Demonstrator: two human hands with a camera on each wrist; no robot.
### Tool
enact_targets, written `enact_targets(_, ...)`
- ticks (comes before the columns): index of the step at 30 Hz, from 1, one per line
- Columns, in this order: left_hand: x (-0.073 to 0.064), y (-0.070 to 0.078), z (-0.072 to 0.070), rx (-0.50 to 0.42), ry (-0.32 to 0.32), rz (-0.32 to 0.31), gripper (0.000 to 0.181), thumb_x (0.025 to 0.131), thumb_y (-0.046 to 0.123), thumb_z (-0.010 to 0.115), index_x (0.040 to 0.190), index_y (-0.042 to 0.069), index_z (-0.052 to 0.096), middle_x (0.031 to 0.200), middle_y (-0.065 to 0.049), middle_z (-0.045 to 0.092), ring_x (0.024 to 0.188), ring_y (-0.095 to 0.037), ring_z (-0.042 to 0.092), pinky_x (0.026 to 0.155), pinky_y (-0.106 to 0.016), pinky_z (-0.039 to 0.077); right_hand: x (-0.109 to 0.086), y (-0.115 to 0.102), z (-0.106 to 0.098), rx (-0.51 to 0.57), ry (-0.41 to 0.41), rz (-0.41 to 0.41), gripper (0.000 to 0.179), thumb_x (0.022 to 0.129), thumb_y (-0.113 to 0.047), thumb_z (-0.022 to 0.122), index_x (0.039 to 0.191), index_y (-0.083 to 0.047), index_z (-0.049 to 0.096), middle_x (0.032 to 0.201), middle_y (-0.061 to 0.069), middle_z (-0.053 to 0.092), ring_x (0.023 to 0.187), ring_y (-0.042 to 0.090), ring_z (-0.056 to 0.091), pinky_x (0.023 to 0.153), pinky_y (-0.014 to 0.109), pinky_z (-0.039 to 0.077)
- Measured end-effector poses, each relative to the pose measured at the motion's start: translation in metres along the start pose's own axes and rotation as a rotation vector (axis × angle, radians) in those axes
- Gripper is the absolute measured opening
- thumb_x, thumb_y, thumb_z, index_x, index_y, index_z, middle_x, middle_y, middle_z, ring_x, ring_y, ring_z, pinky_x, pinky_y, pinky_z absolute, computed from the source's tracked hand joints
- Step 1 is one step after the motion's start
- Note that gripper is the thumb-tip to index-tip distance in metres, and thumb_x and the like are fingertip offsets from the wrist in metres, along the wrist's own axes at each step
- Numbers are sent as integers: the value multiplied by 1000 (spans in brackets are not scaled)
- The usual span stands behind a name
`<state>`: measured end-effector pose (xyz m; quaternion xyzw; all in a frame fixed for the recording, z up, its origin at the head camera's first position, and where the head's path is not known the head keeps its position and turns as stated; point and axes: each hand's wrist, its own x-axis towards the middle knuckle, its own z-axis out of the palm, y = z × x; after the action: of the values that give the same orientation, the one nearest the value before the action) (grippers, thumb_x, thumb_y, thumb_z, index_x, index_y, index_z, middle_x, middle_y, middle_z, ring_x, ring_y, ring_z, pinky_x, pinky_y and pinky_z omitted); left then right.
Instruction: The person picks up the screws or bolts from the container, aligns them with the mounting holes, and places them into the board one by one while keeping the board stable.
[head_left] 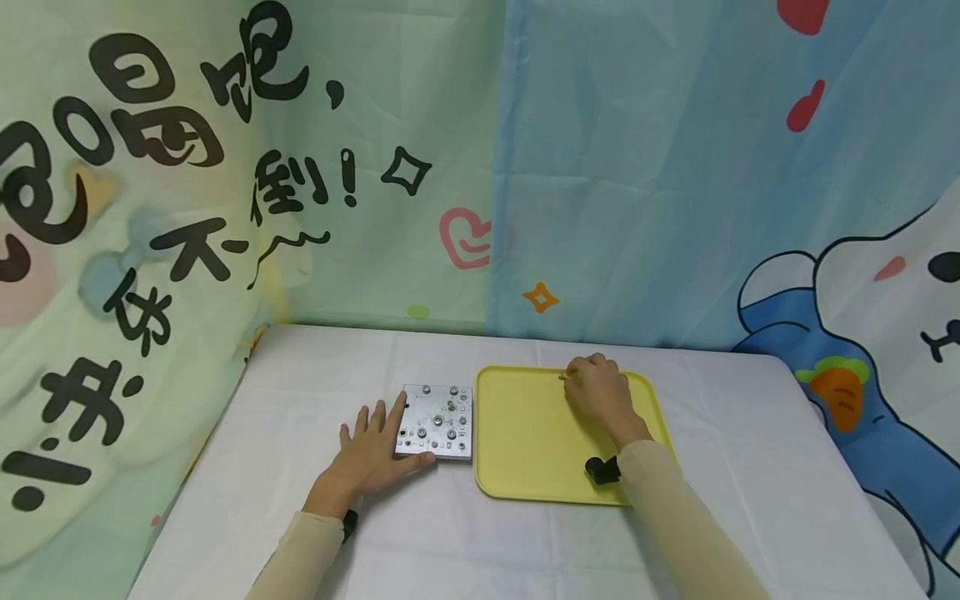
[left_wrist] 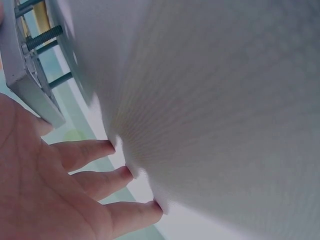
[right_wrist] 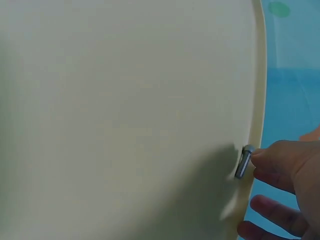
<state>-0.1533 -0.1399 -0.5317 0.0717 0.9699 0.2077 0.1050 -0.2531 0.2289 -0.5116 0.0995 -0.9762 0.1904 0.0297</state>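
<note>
A silver metal plate with several bolts set in its top lies left of the tray in the head view. My left hand spreads its fingers at the plate's left side, forefinger and thumb touching its edges. The left wrist view shows threaded bolt shanks below the plate, the other fingertips resting on the cloth. Over the far edge of the yellow tray, my right hand pinches a small metal bolt. In the right wrist view the thumb is at the bolt's head, and the shank slants down beside the tray rim.
White cloth covers the table around the tray and plate. A printed curtain hangs behind the far edge and another along the left. Black wrist straps show at both wrists.
</note>
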Motion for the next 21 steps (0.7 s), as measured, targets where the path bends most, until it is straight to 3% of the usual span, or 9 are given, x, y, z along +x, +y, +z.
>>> enact_targets(8, 0, -2, 2, -1, 4, 8, 110, 82, 78, 57, 163, 18, 13, 157, -30, 25, 144, -53, 16, 108, -74, 15, 7, -7, 5, -60, -58, -4, 17, 98, -16, 62, 105, -5, 73, 118, 22, 57, 109, 45, 49, 84, 63, 42)
enact_targets(15, 1, -2, 2, 2, 12, 12, 110, 82, 78, 57, 163, 18, 13, 157, -30, 26, 144, -53, 16, 107, -74, 15, 7, -14, 6, -139, -57, -44, 12, 96, -13, 66, 96, -4, 74, 115, 22, 57, 106, 44, 51, 85, 63, 43)
enact_targets(21, 0, -1, 1, 0, 11, 11, 110, 82, 78, 57, 162, 17, 14, 157, -31, 26, 144, -54, 17, 107, -74, 15, 7, -18, 8, -158, -57, -31, 15, 95, -11, 61, 89, -3, 73, 116, 21, 57, 108, 43, 50, 89, 63, 42)
